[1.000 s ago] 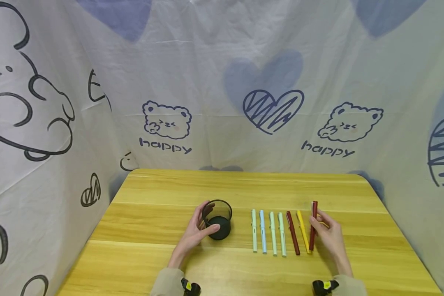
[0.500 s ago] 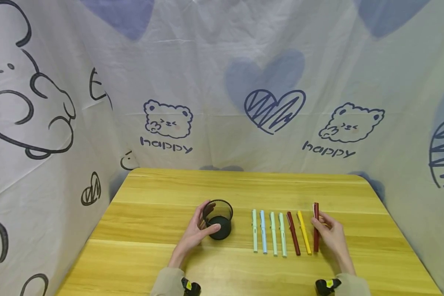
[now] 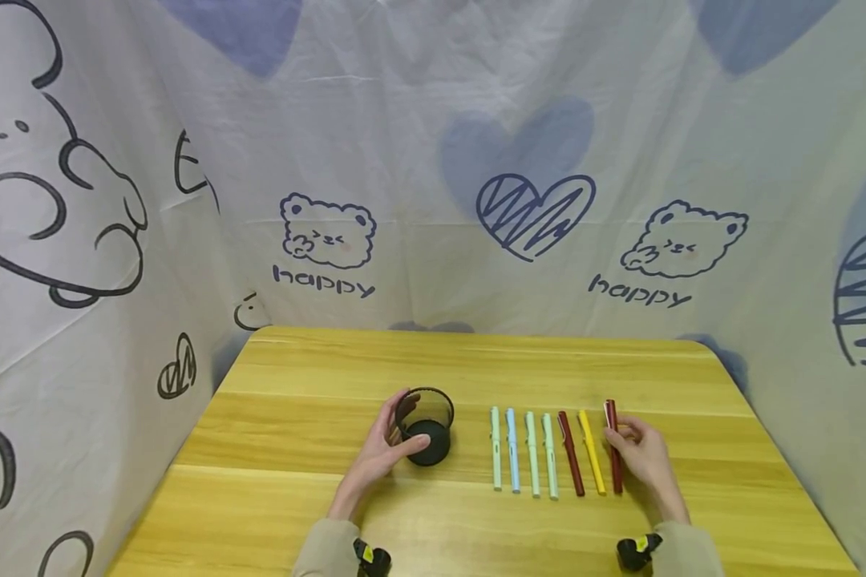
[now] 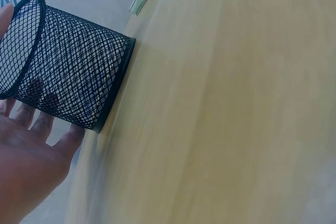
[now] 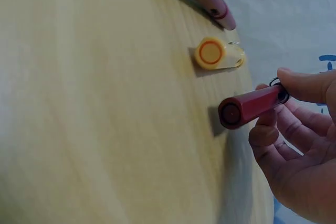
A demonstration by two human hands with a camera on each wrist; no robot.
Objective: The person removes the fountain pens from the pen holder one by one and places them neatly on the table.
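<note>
My left hand (image 3: pixel 377 458) is curled round a black mesh pen holder (image 3: pixel 433 453), with the thumb along its near side. In the left wrist view the holder (image 4: pixel 73 61) has its base on the tabletop. At the right end of a row of pens, my right hand (image 3: pixel 648 458) pinches a dark red pen (image 3: pixel 616 473) between thumb and fingers. The right wrist view shows this pen (image 5: pixel 253 106) end-on, beside a yellow pen (image 5: pixel 210 53). Left of the yellow pen (image 3: pixel 592 453) lies a second dark red pen (image 3: pixel 572 455).
Further left in the row lie a light blue pen (image 3: pixel 512 453) and pale green pens (image 3: pixel 532 455). The wooden table (image 3: pixel 433 529) meets a printed cloth (image 3: pixel 418 264) at its back and sides.
My right hand has shifted the dark red pen slightly right, away from the yellow pen, and a little nearer the front. The left hand keeps its hold on the pen holder.
</note>
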